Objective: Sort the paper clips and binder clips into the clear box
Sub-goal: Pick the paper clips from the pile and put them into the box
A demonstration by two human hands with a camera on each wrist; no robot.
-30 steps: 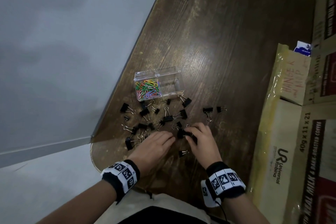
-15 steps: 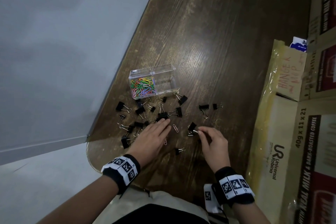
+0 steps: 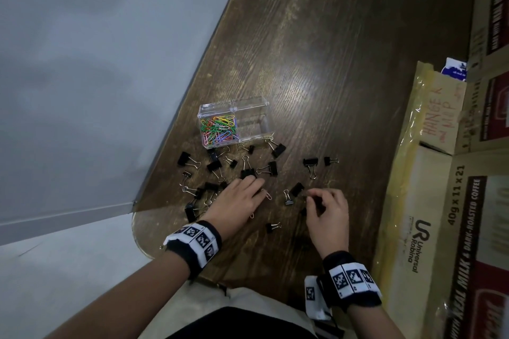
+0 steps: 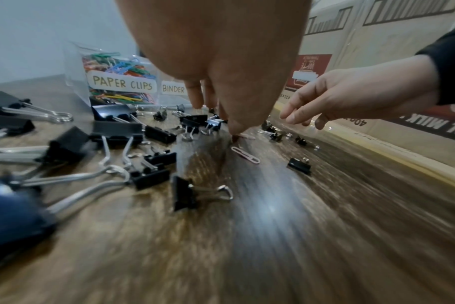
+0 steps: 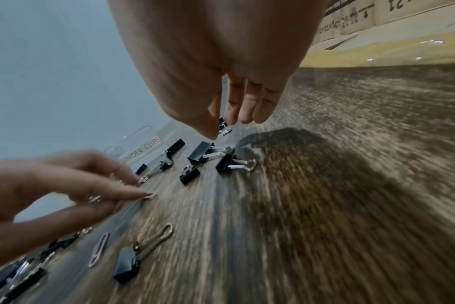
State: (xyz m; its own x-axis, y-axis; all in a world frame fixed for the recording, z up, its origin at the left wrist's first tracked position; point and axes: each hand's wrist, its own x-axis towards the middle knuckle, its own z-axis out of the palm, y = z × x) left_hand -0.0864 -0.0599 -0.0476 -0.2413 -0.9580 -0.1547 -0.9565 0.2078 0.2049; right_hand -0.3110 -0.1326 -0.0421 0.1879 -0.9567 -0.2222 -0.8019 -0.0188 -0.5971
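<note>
The clear box (image 3: 249, 103) stands on the dark wooden table (image 3: 330, 63). Its left half, labelled PAPER CLIPS (image 4: 122, 84), holds coloured paper clips (image 3: 219, 129); the right half looks empty. Several black binder clips (image 3: 268, 168) lie scattered in front of it. My left hand (image 3: 254, 186) lies flat, a straight fingertip touching a pale paper clip (image 3: 266, 195); a second pale paper clip (image 4: 244, 155) lies nearer my wrist. My right hand (image 3: 316, 199) hovers to the right with fingers loosely curled, holding nothing. Two binder clips (image 3: 292, 194) lie just left of its fingertips.
Taped cardboard boxes (image 3: 454, 228) line the table's right side. The table's left edge (image 3: 192, 91) runs diagonally, and its rounded near end (image 3: 143, 231) is close to my body. More binder clips (image 4: 65, 146) crowd the area left of my left hand.
My right hand has drawn back to the right and no longer pinches the binder clip it held; that clip lies on the table. My left hand has slid forward onto the pale paper clip.
</note>
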